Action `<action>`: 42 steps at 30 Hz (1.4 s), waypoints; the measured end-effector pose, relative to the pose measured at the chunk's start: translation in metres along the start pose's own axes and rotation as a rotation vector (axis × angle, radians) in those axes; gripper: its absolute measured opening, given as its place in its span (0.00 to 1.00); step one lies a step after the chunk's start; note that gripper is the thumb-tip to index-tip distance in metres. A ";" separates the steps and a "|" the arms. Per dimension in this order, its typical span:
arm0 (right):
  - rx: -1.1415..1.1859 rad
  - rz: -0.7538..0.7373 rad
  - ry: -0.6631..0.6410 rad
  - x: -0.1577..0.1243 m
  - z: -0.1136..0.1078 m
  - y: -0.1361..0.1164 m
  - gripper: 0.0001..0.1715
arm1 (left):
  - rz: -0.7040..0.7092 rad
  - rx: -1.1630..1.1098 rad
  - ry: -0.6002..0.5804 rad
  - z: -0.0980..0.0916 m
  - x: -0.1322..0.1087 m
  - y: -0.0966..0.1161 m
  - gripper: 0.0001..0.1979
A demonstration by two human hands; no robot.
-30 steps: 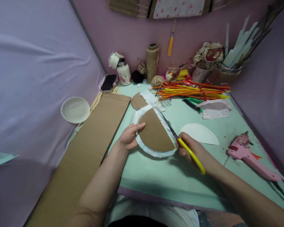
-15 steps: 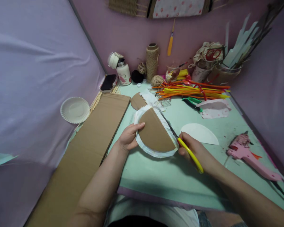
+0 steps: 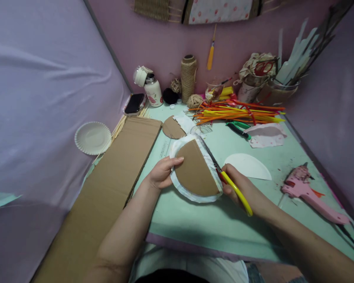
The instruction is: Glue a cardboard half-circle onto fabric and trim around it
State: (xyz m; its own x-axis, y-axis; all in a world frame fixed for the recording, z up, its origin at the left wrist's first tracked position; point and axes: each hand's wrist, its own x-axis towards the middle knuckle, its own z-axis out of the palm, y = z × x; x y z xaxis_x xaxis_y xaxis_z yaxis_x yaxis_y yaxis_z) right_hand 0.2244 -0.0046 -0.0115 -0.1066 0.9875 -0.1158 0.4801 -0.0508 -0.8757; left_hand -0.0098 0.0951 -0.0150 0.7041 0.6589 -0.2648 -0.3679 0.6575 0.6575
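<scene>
My left hand point(image 3: 164, 172) pinches the left edge of a cardboard half-disc point(image 3: 194, 169), thumb on its brown face. Pale patterned fabric point(image 3: 191, 196) runs around its rim as a border. My right hand point(image 3: 236, 182) is closed around scissors with yellow handles point(image 3: 238, 192). The dark blades lie along the fabric at the straight right side, pointing away from me; whether they are parted is hard to make out. Behind the piece lies another cardboard half-disc point(image 3: 172, 127) with white fabric beside it. To the right rests a white half-round piece point(image 3: 247, 166).
A long cardboard sheet point(image 3: 118, 169) and a paper plate point(image 3: 93, 137) lie left. Orange and yellow pipe cleaners point(image 3: 238, 113), pliers point(image 3: 238, 129), a twine spool point(image 3: 188, 78) and a bottle point(image 3: 153, 90) are at the back. A pink glue gun point(image 3: 312, 196) lies right.
The fabric-edged half-disc has shifted slightly down and right and turned a little in my left hand. The scissors stay almost in place, their blades still by the straight edge.
</scene>
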 end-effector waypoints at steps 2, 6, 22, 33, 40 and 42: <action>-0.013 0.003 0.017 0.001 0.000 -0.001 0.28 | -0.010 -0.008 -0.009 0.001 0.000 0.000 0.16; -0.016 0.005 0.038 0.002 -0.002 -0.003 0.29 | -0.021 -0.023 -0.016 0.001 0.000 -0.001 0.16; -0.023 0.031 0.042 0.001 -0.003 -0.005 0.28 | -0.024 0.026 0.015 0.000 0.001 -0.002 0.15; -0.023 0.001 -0.013 -0.001 -0.003 0.002 0.14 | -0.088 0.069 -0.022 -0.002 -0.002 -0.006 0.18; -0.013 0.003 -0.012 -0.001 -0.003 0.001 0.15 | -0.072 0.079 -0.026 -0.002 -0.003 -0.005 0.19; 0.006 0.002 -0.018 -0.002 -0.003 -0.001 0.17 | -0.066 0.080 -0.021 -0.001 -0.003 -0.004 0.20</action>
State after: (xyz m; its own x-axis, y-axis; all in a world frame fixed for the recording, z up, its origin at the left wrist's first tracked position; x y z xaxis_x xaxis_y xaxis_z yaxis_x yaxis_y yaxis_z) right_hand 0.2270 -0.0060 -0.0089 -0.1212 0.9846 -0.1262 0.4754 -0.0540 -0.8781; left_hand -0.0114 0.0910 -0.0177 0.7382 0.6068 -0.2946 -0.2716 0.6671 0.6937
